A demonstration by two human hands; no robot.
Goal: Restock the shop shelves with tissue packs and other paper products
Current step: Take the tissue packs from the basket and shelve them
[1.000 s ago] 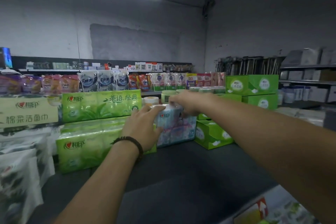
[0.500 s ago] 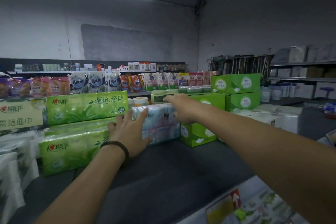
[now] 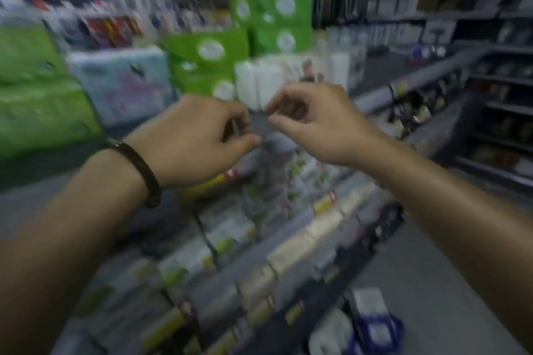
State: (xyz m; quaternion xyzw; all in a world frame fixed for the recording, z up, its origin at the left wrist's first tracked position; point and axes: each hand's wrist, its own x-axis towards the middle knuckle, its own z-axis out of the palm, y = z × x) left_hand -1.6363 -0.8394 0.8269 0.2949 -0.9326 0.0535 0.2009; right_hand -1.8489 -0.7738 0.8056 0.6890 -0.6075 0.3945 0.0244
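Starting far to the left of the fingers, the green tissue packs lie stacked on the dark shelf top, well away from either hand. Up and to the left of the left hand's fingers sits the pale blue tissue pack. It rests on the shelf top against the green stack and neither hand touches it, so that piece of restocking looks done. The left hand, a dark bracelet at its wrist, hangs in the air with its fingers loosely curled round nothing that the heavy blur lets me make out. Beyond the gap between the two hands stand the green tissue boxes and a row of white packs, both shelved. The right hand hovers just beside the left with thumb and forefinger drawn near each other, its fingers likewise slack and seemingly empty. Below both sets of fingers run the lower shelves, crowded with goods too smeared to name. I judge one placement finished and both hands free for the next pack. How much stock is left, and where it waits, cannot be told.
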